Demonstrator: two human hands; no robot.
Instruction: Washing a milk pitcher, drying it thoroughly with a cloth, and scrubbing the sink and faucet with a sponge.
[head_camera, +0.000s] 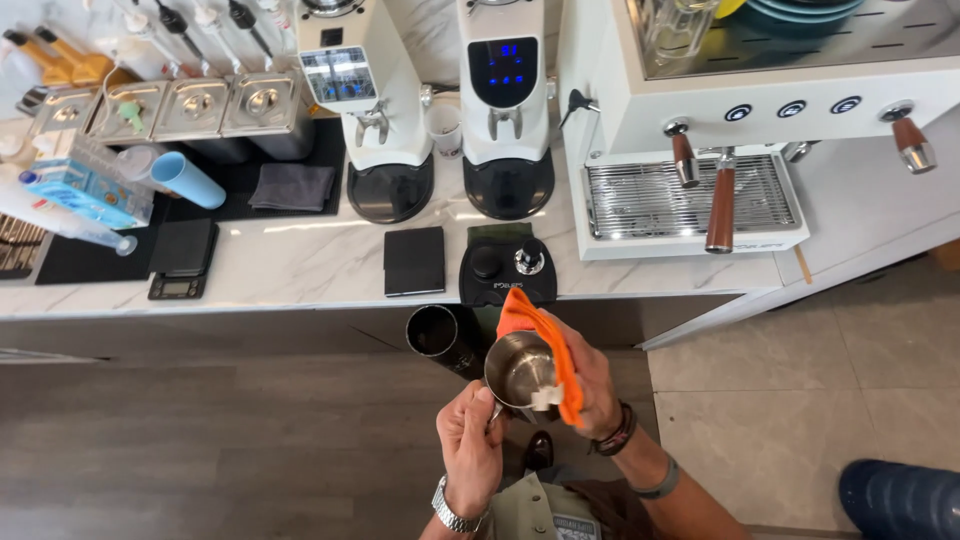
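You stand in front of a long white table (300, 262) with grey swirls in it. At its right end sits the biggest thing — a white coffee machine (760, 110) with a shiny metal grid and brown wooden handles sticking out. Next to it, to the left, stand two tall white grinders (440, 100), side by side, each on a round dark foot. Further left is a row of shiny metal tubs with lids (170, 108), and a folded grey cloth (292, 186) lies on a black mat just below them. A light blue cup (187, 179) lies tipped on its side near a blue and white carton (85, 190). Near the table's front edge sit two flat black scales (182, 258), well apart, and a black mat holding a round tamper (507, 265).

Below the table edge, over the floor, you hold a small shiny metal jug (520, 371). It is close to your body, tipped so its open mouth faces up at you. Your left hand (472, 445) is closed around the jug's handle. Your right hand (590, 378) is curled around an orange cloth (545, 345) — it presses the cloth on the jug's rim and far side. Just to the left of the jug stands a dark round bin (437, 335).
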